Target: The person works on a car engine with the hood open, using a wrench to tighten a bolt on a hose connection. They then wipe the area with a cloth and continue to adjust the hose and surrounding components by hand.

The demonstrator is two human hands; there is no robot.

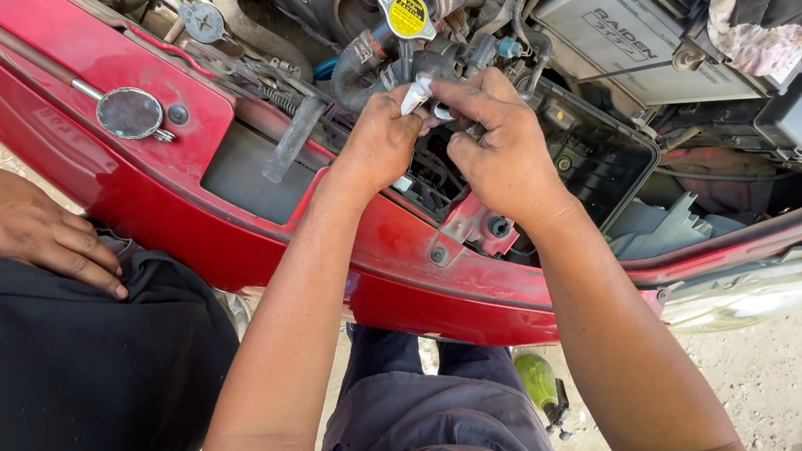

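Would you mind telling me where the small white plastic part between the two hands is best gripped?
Probably by the exposed upper end of the small white plastic part, pinched from above: it slants upward, and its lower end is hidden under the left hand and right hand.

Outdoor car-repair spot: red car front (165, 182) opened, engine bay (497, 3) exposed, gravel ground (801, 381) underneath.

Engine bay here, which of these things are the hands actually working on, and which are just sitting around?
In hand:
- small white part, pinched by the left hand
- right hand, fingers closed beside it over the black hose

Lying about:
- yellow radiator cap
- crumpled rag on the battery
- green-handled tool on the ground
- another person's hand resting on dark cloth
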